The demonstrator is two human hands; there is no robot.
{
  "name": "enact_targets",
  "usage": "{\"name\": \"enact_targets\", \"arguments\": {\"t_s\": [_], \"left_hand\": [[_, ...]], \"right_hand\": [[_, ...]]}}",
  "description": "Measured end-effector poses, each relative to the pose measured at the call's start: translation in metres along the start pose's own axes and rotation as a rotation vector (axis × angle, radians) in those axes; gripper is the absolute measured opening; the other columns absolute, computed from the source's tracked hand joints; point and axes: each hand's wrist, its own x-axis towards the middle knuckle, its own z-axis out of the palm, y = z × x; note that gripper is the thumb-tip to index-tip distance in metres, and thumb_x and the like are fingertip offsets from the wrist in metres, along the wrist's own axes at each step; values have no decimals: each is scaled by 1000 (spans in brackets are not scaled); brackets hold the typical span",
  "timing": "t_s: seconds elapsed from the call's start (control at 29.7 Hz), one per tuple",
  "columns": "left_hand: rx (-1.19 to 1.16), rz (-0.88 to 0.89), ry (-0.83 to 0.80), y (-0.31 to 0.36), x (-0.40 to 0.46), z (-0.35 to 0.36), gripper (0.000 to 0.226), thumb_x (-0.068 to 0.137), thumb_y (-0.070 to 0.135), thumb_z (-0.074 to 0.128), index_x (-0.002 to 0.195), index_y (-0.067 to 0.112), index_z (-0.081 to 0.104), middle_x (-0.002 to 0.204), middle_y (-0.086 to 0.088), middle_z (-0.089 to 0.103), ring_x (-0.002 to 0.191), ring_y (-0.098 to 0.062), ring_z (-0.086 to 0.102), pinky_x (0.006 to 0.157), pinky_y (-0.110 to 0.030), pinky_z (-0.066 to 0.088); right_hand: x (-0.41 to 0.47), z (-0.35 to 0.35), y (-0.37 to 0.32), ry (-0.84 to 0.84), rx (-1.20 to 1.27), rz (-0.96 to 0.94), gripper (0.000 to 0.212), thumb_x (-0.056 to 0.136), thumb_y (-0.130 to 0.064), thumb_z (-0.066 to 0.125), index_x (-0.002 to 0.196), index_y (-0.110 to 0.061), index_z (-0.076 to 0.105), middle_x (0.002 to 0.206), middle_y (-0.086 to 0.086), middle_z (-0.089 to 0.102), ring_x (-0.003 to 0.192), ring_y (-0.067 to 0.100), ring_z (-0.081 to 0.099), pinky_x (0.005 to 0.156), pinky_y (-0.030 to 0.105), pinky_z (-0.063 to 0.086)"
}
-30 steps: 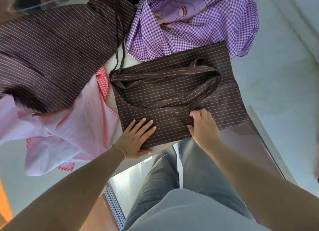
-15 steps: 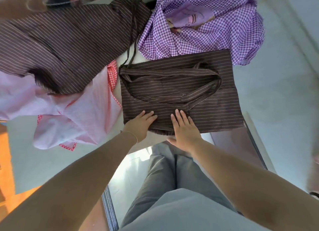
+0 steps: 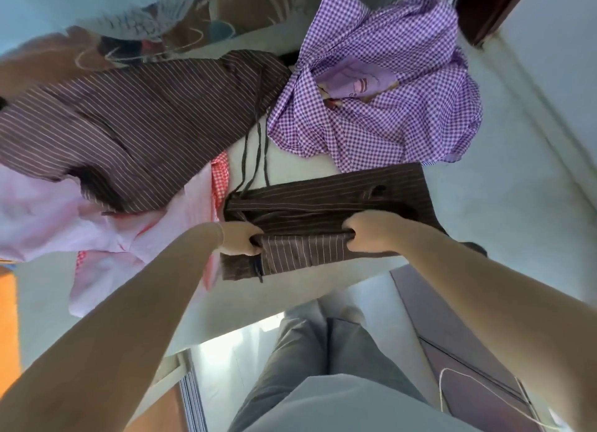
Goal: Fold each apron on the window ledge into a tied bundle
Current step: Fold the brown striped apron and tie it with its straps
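- Brown striped apron [image 3: 326, 205], already folded flat to a rectangle, lying at the near edge of the window ledge [image 3: 290, 160], at 6 o'clock from the purple gingham apron [image 3: 381, 98].
- Left hand [image 3: 240, 239] closed on the near hem at its left end, right hand [image 3: 368, 233] closed on the same hem at its right end; gathered edge lifted and turned over, lighter underside showing between the two fists.
- Step in hand, by the look of it: rolling or folding the near edge away, toward 12 o'clock.
- Thin ties [image 3: 255, 160] trailing off the far left corner toward 11 o'clock, one loose end hanging by the left fist.
- Next move likely calls for even pressure from both fists to keep the roll straight, then freeing the ties for the knot.
- Second brown striped apron [image 3: 135, 124] and pink apron [image 3: 106, 231] waiting unfolded at 9 to 10 o'clock.
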Motion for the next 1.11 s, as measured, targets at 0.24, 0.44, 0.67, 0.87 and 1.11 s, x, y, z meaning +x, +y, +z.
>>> {"name": "enact_targets", "arguments": {"t_s": [0.24, 0.44, 0.67, 0.87, 1.11], "left_hand": [[-33, -22, 237, -33, 36, -44, 43, 99, 29, 49, 138, 14, 45, 136, -4, 50, 112, -21, 54, 97, -34, 45], [-38, -97, 358, -50, 64, -49, 42, 93, 27, 59, 132, 16, 49, 123, -4, 59, 104, -20, 59, 90, -30, 49], [-117, -166, 577, -57, 77, -30, 48, 87, 5, 57, 132, 21, 48, 121, -6, 60, 100, -24, 60, 84, -35, 52], [162, 27, 834, -13, 77, 21, 47, 95, 33, 46, 142, 25, 41, 150, -4, 38, 139, -30, 34, 113, -56, 25], [147, -146, 613, -4, 99, 71, 65, 91, 65, -9, 149, 37, -3, 159, 6, -3, 146, -26, -7, 113, -60, 3]], "right_hand": [[80, -54, 8, -16, 65, 72, 46, 94, -26, 50, 139, -17, 47, 113, 2, 55, 98, 18, 55, 84, 27, 44], [124, -54, 14, -90, 5, 160, 48, 96, -32, 48, 141, -16, 45, 124, 7, 58, 104, 21, 57, 90, 29, 46], [138, -59, 18, -114, -49, 90, 48, 102, -37, 38, 143, -11, 38, 141, 10, 48, 125, 26, 49, 99, 32, 39], [148, -55, 23, -74, -125, 38, 45, 103, -37, 36, 137, -10, 43, 129, 10, 56, 110, 23, 56, 88, 30, 42], [140, -51, 49, 37, -112, 27, 57, 93, -54, 49, 132, -13, 51, 125, 5, 58, 110, 23, 57, 92, 33, 47]]}}
